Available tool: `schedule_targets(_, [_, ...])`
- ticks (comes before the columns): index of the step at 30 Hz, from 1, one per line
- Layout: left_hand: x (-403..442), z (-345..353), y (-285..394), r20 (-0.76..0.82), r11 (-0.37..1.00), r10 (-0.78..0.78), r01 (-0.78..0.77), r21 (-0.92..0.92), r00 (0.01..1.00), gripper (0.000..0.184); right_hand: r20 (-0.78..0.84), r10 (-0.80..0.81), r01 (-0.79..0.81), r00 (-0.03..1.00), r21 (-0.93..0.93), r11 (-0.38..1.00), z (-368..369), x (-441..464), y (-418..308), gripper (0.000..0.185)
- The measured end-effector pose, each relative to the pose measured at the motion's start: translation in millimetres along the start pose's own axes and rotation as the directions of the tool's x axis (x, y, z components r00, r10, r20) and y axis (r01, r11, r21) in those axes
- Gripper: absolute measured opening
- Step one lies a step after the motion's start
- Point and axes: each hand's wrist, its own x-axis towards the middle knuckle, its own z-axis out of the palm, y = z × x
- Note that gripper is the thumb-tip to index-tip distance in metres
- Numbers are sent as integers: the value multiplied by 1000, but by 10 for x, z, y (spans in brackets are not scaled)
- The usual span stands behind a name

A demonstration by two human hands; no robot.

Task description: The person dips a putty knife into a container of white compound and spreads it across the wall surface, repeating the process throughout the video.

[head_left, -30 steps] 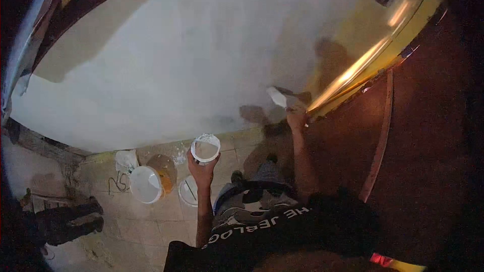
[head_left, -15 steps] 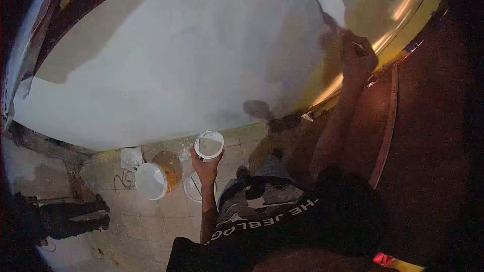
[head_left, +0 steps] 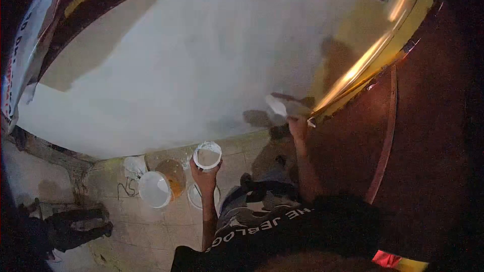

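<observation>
My left hand (head_left: pixel 204 174) is wrapped round a small white tub (head_left: pixel 218 160) with white smears on its rim, held up over the floor in front of me. The tub's inside looks pale grey-white. My right hand (head_left: pixel 298 127) is closed on the handle of what looks like a paintbrush (head_left: pixel 276 106), its white end tilted up and left, close to the lower right part of the wall (head_left: pixel 191 65). Whether the brush touches the wall I cannot tell. White coating covers most of that wall, with yellow showing at the right.
On the tiled floor (head_left: pixel 146 226) stand a large white bucket (head_left: pixel 155 190), another white container (head_left: pixel 195 199) partly behind my left forearm, and a white crumpled bag (head_left: pixel 133 165). A glossy yellow strip (head_left: pixel 353 73) edges the wall at right. A person's dark-clothed legs (head_left: pixel 75 226) show at lower left.
My right hand has come down and left with the brush, from high on the right to low on the wall. My left hand still holds the tub, hardly moved.
</observation>
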Motion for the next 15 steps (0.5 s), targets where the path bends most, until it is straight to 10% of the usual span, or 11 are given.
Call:
schedule_targets(4, [-45,-16,50,7,999,-14,14,39,1000,77,-509,-259,208,821,-155,966,-549,708,-446,32])
schedule_targets(5, [-24,-16,58,12,999,-12,12,46,1000,77,-258,48,-40,965,36,999,-1043,604,-1171,40])
schedule_targets(7, [-15,-19,76,54,1000,1,0,-7,999,74,-354,0,31,935,81,996,-1610,428,-2073,40])
schedule_targets(9, [-9,-43,-13,72,1000,-16,16,-10,997,73,-542,-200,453,817,387,803,-1649,558,-2265,40])
schedule_targets(15, [2,-47,14,49,999,-42,42,8,998,73,-417,-358,432,835,96,897,-634,1114,-1440,30])
